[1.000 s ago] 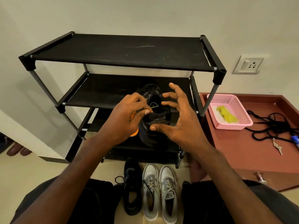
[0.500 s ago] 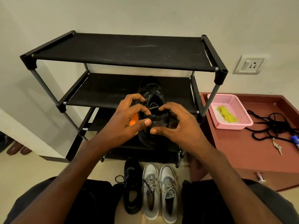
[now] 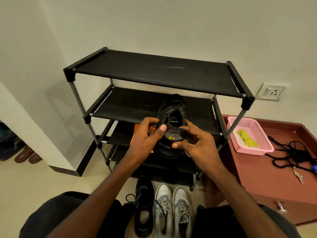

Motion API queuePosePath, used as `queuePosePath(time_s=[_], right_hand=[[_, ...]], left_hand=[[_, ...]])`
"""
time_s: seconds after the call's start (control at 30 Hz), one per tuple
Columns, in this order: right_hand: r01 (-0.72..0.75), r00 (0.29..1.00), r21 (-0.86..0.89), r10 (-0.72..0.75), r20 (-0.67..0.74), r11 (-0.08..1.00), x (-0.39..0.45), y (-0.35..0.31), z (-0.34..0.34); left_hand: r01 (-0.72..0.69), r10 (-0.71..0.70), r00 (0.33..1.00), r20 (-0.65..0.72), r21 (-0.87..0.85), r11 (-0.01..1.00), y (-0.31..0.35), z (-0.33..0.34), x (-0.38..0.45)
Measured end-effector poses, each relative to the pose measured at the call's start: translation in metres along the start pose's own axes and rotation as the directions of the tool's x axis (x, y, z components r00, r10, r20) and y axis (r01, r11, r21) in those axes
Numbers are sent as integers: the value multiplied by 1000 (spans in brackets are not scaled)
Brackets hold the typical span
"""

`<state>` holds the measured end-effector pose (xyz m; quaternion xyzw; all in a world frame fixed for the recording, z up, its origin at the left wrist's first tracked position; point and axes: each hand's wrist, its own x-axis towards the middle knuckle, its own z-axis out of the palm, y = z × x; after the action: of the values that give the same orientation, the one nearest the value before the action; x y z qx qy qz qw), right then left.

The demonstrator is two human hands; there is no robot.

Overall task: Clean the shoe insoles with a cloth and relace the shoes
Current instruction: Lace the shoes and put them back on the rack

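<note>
I hold a black shoe (image 3: 172, 109) in the air in front of the black shoe rack (image 3: 154, 73), toe pointing away. A black insole (image 3: 172, 137) with a yellow logo sticks out of the shoe's heel opening. My left hand (image 3: 145, 140) grips the shoe's left side with its thumb on the insole end. My right hand (image 3: 197, 143) pinches the insole's right edge, fingers curled round the shoe's heel. A yellow cloth (image 3: 247, 140) lies in the pink basket (image 3: 257, 150) at the right. Loose black laces (image 3: 295, 155) lie on the red-brown cabinet top.
On the floor by my knees stand one black shoe (image 3: 143, 206) and a pair of grey shoes (image 3: 173, 212). Keys (image 3: 298, 176) lie on the red-brown cabinet (image 3: 267, 182). Something orange (image 3: 135, 133) sits on a lower rack shelf. Brown shoes (image 3: 27, 154) stand at far left.
My right hand, spread open a second ago, has closed on the shoe's heel. The insole end with its yellow logo now shows out of the shoe. The view has pulled back.
</note>
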<state>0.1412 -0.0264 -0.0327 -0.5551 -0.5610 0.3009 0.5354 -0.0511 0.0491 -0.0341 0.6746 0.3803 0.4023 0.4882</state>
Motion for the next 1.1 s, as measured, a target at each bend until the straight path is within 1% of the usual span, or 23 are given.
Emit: queuePosePath(time_s=[0.07,0.17,0.27,0.4,0.47,0.6,0.7,0.77,0.93,1.0,1.1], right_hand=[[31,999,0,-31,14,1000,16,-6,16],[70,996,-68,-67,51,995,47,-23,49],[77,995,-103,-71,64,992,77,-39,92],[33,999,-160,-26,41,987,115,-44,146],[15,999,-172,-10,32,985,131,-43,167],[5,1000,-204,0,24,979,151,-41,198],[12,1000,-245,-7,25,969,154,-38,212],[14,1000,-259,-6,30,966,155,-38,216],[10,994,-295,23,109,955,159,-41,219],[5,993,-331,35,115,943,163,-44,221],[-21,991,-361,68,117,932,169,-46,221]], left_hand=[[-2,-1,998,-59,-67,998,1,-14,2],[15,-37,983,-177,-121,993,-1,-43,7],[35,-79,936,-343,-132,991,-5,-77,19],[33,-121,887,-445,-200,979,-11,-114,32],[58,-142,881,-452,-194,979,-14,-127,37],[93,-133,885,-446,-111,989,-16,-146,47],[100,-165,880,-446,-165,981,-17,-157,49],[108,-167,889,-427,-158,981,-18,-161,46],[90,-140,903,-405,-142,986,-22,-167,39],[70,-122,908,-401,-143,987,-23,-167,40],[53,-85,922,-377,-94,994,-26,-162,41]])
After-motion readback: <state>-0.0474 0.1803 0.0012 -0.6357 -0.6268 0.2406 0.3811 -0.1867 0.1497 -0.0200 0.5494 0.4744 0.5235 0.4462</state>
